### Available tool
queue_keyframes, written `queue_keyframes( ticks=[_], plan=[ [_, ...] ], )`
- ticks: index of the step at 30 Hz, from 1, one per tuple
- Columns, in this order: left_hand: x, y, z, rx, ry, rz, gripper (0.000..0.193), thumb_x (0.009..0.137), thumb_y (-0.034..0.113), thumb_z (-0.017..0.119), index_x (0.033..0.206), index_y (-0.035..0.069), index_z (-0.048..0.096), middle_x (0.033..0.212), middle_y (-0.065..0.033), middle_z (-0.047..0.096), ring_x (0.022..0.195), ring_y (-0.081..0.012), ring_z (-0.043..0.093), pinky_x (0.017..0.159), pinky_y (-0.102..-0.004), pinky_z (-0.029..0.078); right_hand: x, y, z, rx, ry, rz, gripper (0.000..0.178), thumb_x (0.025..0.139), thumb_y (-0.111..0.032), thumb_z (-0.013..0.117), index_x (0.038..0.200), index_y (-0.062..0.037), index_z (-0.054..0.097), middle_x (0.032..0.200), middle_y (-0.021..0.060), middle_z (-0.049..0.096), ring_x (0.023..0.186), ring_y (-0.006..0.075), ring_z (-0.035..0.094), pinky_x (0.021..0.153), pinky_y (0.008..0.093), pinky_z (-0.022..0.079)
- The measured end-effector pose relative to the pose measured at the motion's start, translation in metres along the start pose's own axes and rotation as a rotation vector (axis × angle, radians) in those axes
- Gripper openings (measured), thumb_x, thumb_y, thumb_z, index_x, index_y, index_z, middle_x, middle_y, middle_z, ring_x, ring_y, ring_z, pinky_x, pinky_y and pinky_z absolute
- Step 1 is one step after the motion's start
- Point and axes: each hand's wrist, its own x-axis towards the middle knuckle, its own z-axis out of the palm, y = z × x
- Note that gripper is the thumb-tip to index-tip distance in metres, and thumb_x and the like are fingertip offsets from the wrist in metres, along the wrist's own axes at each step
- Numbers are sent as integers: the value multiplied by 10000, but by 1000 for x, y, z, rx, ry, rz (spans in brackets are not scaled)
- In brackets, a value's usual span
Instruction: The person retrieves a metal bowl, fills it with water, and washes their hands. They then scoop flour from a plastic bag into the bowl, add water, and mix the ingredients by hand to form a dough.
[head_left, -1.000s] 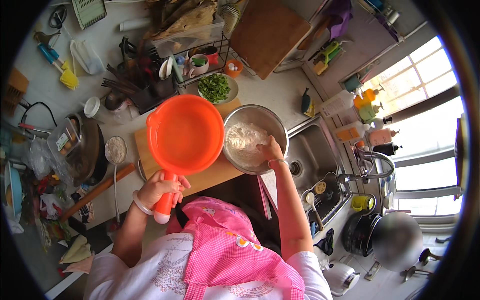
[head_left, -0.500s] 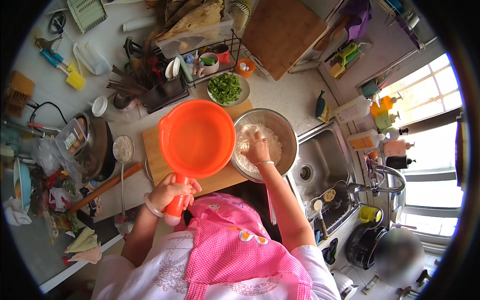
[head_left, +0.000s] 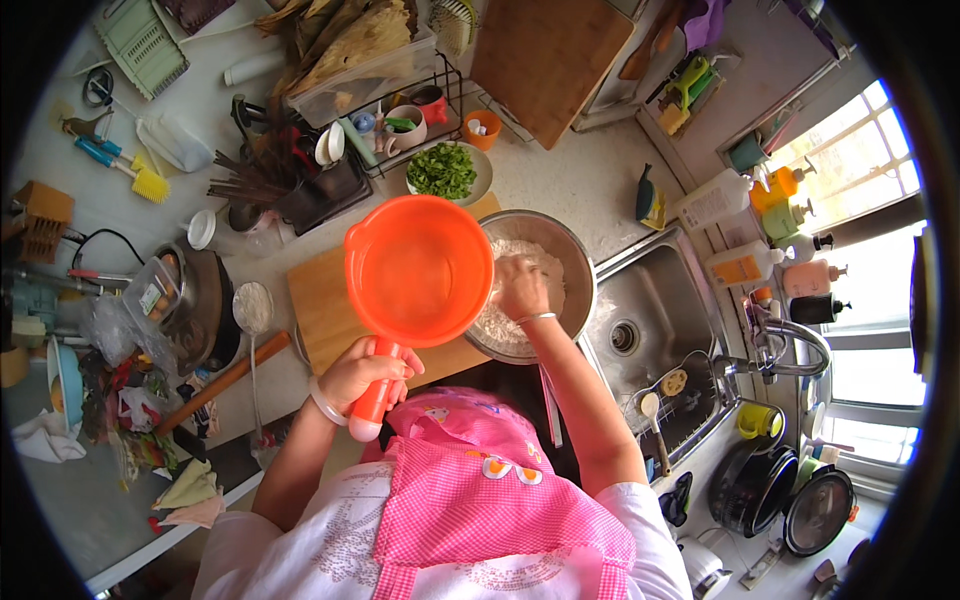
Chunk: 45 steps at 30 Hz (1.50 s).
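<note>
My left hand (head_left: 360, 374) is wrapped round the handle of an orange plastic dipper (head_left: 366, 262). Clear liquid seems to lie in the dipper, whose bowl is level above a wooden board (head_left: 318, 300) and close to the left rim of a steel mixing bowl (head_left: 580, 262). White flour (head_left: 545, 268), partly clumped, covers the bottom of that bowl. Down in the flour is my right hand (head_left: 524, 290), its fingers curled and slightly blurred, their tips partly hidden.
Behind the bowls stands a plate of chopped greens (head_left: 443, 172). A flour-filled ladle (head_left: 253, 307) and a rolling pin (head_left: 225, 383) lie at left. To the right is a steel sink (head_left: 640, 300) with a faucet (head_left: 790, 350) and several pump bottles (head_left: 785, 185) beyond.
The dipper has shifted right in the picture, nearer the steel bowl, still in my left hand. My right hand's spread fingers have curled into the flour. The view has turned slightly.
</note>
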Motion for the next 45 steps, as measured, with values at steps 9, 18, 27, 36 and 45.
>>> queue_keyframes(
  ticks=[9, 18, 27, 36, 45],
  plan=[
    [15, 5, 8, 22, -69, -7, 230, 769, 133, 587, 892, -58, 555, 660, -74, 553, 511, -128, 553, 482, -240, 462, -22, 52, -10, -8, -36, -109, 366, 773, -277, 661, 1078, -92, 580, 1102, 120, 540, 1044, 345, 551, 804, 436, 508],
    [19, 7, 6, 39, -75, -57, 195, 760, 139, 582, 859, -29, 576, 682, -66, 567, 504, -114, 547, 455, -241, 457, -17, 5, 10, 308, -136, 114, 343, 800, -101, 537, 1126, -1, 498, 1051, 296, 534, 897, 420, 603, 784, 476, 506],
    [26, 8, -4, 65, -41, -19, 217, 752, 148, 603, 873, -30, 578, 704, -64, 574, 518, -118, 553, 466, -220, 448, -13, -11, 1, 63, -80, -342, 371, 771, -214, 611, 1126, -108, 591, 1164, 109, 553, 1048, 311, 540, 840, 473, 468],
    [28, 10, -8, 117, -29, 1, 198, 764, 129, 578, 874, -35, 574, 713, -62, 572, 516, -112, 544, 480, -222, 446, -31, 11, -8, -43, -77, 118, 231, 810, -93, 527, 1038, -64, 559, 1077, 196, 526, 900, 392, 594, 703, 421, 545],
    [33, 12, -15, 168, -63, 5, 187, 760, 95, 564, 887, -42, 570, 745, -68, 583, 528, -114, 548, 487, -230, 454, 0, 23, -36, -5, 121, 167, 449, 731, -134, 643, 1162, -100, 520, 1173, 162, 522, 1020, 403, 537, 889, 437, 460]
  ],
)
